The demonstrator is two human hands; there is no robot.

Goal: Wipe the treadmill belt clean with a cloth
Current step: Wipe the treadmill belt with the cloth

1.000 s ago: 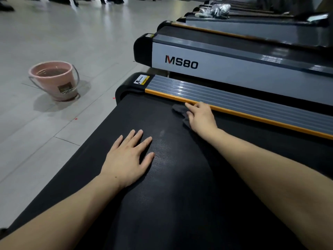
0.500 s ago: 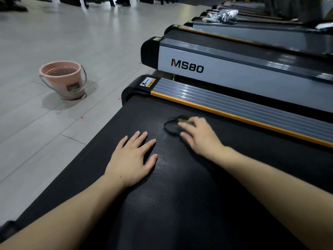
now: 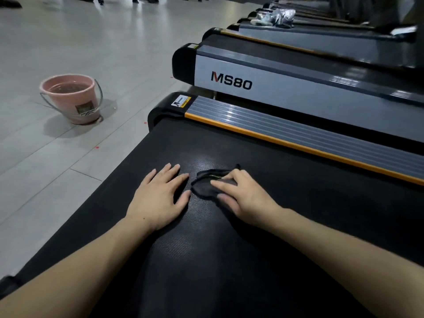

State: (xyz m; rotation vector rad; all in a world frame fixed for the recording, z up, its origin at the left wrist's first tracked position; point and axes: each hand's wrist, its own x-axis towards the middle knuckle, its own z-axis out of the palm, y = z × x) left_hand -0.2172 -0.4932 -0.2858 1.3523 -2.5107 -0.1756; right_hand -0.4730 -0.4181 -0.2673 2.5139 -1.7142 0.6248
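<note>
Right hand [image 3: 243, 196] presses the dark cloth [image 3: 206, 182] onto mid-belt [image 3: 229, 260], fingers spread loosely over it, likely to scrub with pressure. Left hand [image 3: 160, 196] lies flat and empty just beside, probably bracing. Bucket [image 3: 71, 98] stands on the floor, well apart.

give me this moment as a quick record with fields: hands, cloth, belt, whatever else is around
left hand: left hand lies flat, fingers straight, on the belt
right hand: right hand presses the cloth with straight fingers
cloth: dark cloth bunched on the belt, just right of the left hand's fingertips
belt: black belt, textured, with a lighter sheen near the cloth
side rail: grey ribbed side rail with an orange edge, right of the belt
bucket: pink bucket on the tiled floor to the left, liquid inside
next treadmill: next treadmill marked MS80
</note>
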